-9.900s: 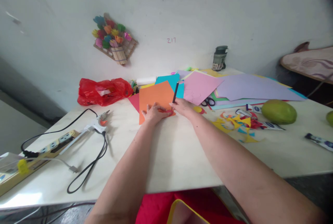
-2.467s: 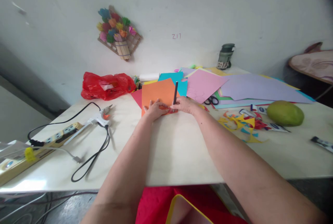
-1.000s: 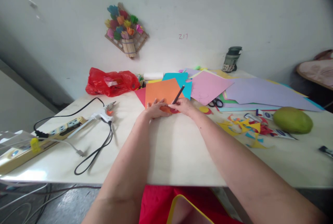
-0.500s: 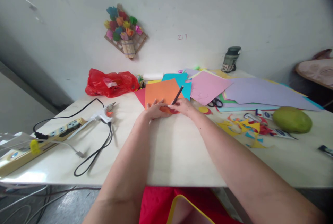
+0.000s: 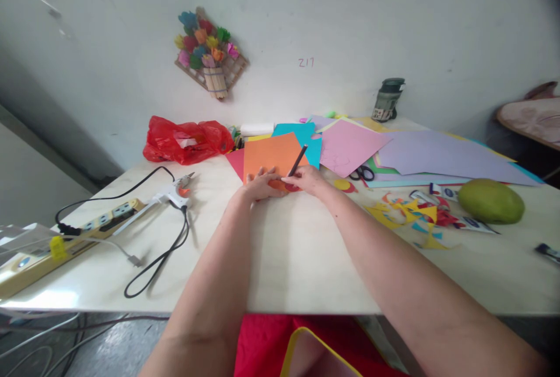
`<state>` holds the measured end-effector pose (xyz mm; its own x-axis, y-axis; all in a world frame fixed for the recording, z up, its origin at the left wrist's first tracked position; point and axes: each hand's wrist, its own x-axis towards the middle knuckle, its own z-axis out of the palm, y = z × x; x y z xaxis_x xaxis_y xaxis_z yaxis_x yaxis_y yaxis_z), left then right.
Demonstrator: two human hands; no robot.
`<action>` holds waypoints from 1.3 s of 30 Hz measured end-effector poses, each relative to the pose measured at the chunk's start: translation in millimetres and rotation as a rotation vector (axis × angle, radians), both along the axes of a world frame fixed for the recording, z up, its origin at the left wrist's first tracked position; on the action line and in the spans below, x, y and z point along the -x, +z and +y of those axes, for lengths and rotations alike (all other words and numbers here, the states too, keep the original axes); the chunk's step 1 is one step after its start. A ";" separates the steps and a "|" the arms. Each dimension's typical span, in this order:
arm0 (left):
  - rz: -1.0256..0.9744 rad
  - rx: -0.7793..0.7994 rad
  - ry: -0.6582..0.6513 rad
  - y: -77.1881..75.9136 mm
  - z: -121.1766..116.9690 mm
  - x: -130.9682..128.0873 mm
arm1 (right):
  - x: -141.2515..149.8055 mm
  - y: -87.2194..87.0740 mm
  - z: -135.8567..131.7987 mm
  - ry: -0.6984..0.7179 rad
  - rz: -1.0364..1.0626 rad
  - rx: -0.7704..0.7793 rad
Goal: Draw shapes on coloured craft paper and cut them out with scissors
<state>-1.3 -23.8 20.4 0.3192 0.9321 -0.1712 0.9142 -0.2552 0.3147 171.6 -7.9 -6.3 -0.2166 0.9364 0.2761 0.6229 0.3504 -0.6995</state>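
White table [image 5: 310, 266], two hands [image 5: 263, 185], one dark pencil [image 5: 298, 160], one orange sheet [image 5: 271, 152]

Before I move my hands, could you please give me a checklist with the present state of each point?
1. The pen is gripped in the right hand: ok.
2. The left hand rests on the orange sheet: ok.
3. The orange sheet lies apart from other paper: not ok, it overlaps the red sheet and the blue sheet.
4. The pen tip touches the paper: cannot tell, the fingers hide it.
5. The scissors are away from both hands: ok, they lie to the right.
6. The glue gun is cold: cannot tell, heat does not show.
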 end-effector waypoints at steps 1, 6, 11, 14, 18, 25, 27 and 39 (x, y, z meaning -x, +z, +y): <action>0.002 0.000 0.000 0.0 0.2 0.0 | 0.1 0.1 -0.2 -0.004 -0.002 0.001; 0.032 -0.001 0.000 1.3 -0.8 -0.8 | 0.5 -0.4 -0.5 -0.010 -0.001 -0.023; 0.037 0.005 -0.003 3.0 -1.3 -1.1 | 1.0 0.3 -1.3 -0.021 -0.001 -0.015; 0.033 0.005 -0.005 3.3 -1.5 -1.1 | 1.1 1.8 -2.0 -0.027 -0.009 -0.007; 0.031 0.001 -0.001 2.8 -1.8 -1.1 | 0.8 2.8 -2.4 -0.015 -0.011 0.000; 0.031 0.008 0.000 2.8 -1.6 -1.0 | 0.6 2.9 -3.3 -0.012 0.001 0.006; 0.036 0.009 0.003 3.9 -2.1 -1.5 | 0.4 3.0 -3.4 -0.013 0.000 0.004; 0.062 -0.012 -0.004 3.5 -2.7 -1.1 | -2.3 2.7 -2.6 0.027 0.006 -0.007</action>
